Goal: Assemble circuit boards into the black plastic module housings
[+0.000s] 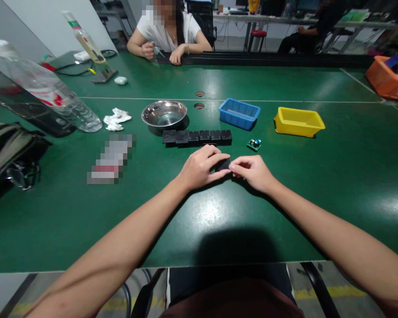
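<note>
My left hand (199, 167) is closed round a small black plastic case (223, 165), fingers over its far side and thumb along the near side. At the right edge of that case, the thumb and index finger of my right hand (254, 171) are pinched together; whatever they grip is hidden or too small to name. Just beyond my hands, several black square cases (194, 136) stand in a row, the two leftmost looking larger. A small green circuit board (254, 145) with mounted components lies to the right of the row.
Behind the row are a steel bowl (164, 115), a blue bin (239, 118) and a yellow bin (296, 128). Bottles (58, 99), crumpled tissue (116, 119) and a dark bag (9, 154) occupy the left. An orange basket (389, 84) sits far right. Another person (169, 33) faces me.
</note>
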### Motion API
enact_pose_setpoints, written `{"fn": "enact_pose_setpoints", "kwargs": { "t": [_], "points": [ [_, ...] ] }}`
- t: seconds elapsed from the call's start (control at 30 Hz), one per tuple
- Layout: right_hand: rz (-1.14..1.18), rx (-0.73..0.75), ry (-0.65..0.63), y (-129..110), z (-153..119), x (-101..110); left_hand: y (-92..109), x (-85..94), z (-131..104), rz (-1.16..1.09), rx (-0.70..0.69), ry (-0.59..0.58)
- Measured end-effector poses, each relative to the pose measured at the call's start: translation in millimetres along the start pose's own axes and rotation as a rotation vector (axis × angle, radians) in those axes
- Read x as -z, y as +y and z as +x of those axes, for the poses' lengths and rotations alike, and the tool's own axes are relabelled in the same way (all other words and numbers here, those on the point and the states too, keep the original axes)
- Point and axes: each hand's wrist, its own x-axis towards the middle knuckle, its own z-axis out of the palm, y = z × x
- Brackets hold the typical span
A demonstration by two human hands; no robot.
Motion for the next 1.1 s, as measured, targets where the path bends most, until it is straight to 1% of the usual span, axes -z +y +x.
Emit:
{"fn": "enact_pose_setpoints", "kwargs": {
  "t": [0.1, 0.3, 0.4, 0.67, 0.9, 1.1],
  "points": [
    [0.026, -0.03, 0.041, -1, 2, 1, -1, 1.2, 0, -0.012, 0.019, 0.006],
    [0.097, -0.088, 0.19, 0, 6, 4, -10, 6.0, -2, -0.043, 0.077, 0.052],
    [0.113, -0.096, 0.213, 1, 6, 5, -12, 6.3, -4, -0.048, 0.096, 0.052],
    [0.117, -0.073, 0.19, 3, 6, 5, -10, 5.7, -3, -0.065, 0.142, 0.037],
    [0.187, -0.052, 0.163, 9, 6, 6, -11, 6.3, -2, -0.079, 0.156, 0.067],
    [0.219, 0.022, 0.103, 12, 5, 6, -10, 6.2, -2, -0.087, 0.163, 0.1]
  ]
}}
